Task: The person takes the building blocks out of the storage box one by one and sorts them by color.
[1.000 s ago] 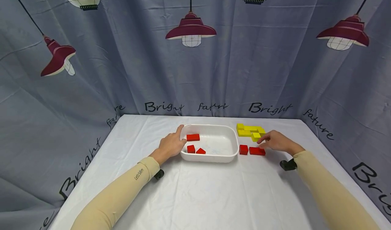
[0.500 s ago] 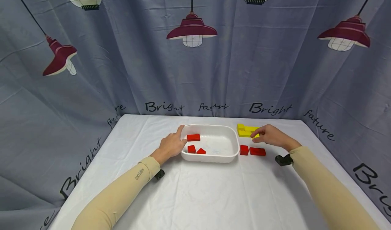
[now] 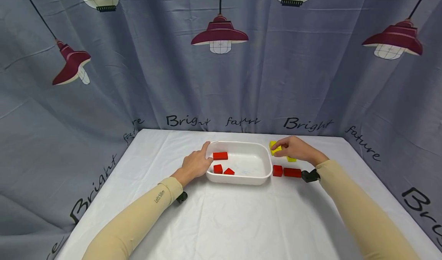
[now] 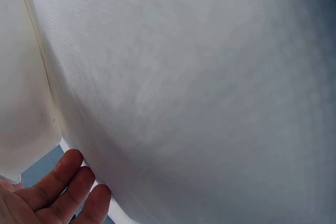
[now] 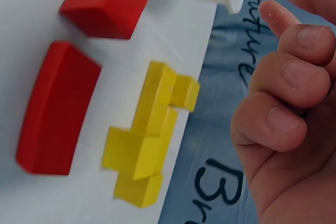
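Note:
My left hand holds the left rim of a white rectangular tray, thumb over the edge and index finger at the far corner; its other fingers hang outside in the left wrist view. Inside the tray lie a red oblong block, a red cube-like block and a red triangular block. My right hand hovers over a cluster of yellow blocks, partly hiding them. Its fingers are loosely bent in the right wrist view, where the yellow blocks show with nothing visibly gripped.
Right of the tray, a red cube-like block and a red oblong block lie on the white-covered table. A grey printed curtain hangs behind the table edge.
My right hand has moved left and away from me, from beside the red oblong block to over the yellow blocks. My left hand stays at the tray rim.

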A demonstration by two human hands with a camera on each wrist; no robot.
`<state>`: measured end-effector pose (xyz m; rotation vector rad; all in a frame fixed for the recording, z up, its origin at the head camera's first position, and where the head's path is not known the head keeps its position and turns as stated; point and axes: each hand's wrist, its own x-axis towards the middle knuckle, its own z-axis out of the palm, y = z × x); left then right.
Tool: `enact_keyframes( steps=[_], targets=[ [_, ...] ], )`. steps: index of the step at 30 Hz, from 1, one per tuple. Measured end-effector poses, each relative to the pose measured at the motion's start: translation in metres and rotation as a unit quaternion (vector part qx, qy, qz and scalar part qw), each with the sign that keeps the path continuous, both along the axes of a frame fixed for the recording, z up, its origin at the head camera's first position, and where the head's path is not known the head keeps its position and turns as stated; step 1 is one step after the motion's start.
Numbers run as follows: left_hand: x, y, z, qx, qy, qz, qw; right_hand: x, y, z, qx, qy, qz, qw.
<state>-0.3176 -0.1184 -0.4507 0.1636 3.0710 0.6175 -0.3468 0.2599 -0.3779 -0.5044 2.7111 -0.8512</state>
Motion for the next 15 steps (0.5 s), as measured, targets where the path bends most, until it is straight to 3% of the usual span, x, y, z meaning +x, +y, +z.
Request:
enact_keyframes(
  steps=[7,15],
  targets=[
    [-0.001,0.0,-0.002,-0.003,0.006,-0.001,1.0,-0.007,-0.021,0.006,0.0,-0.003,0.006,1.0],
    [0.001,0.0,0.0,0.003,0.004,0.0,1.0,-0.014,-0.042,0.01,-0.043,-0.025,0.023,0.998]
  ],
)
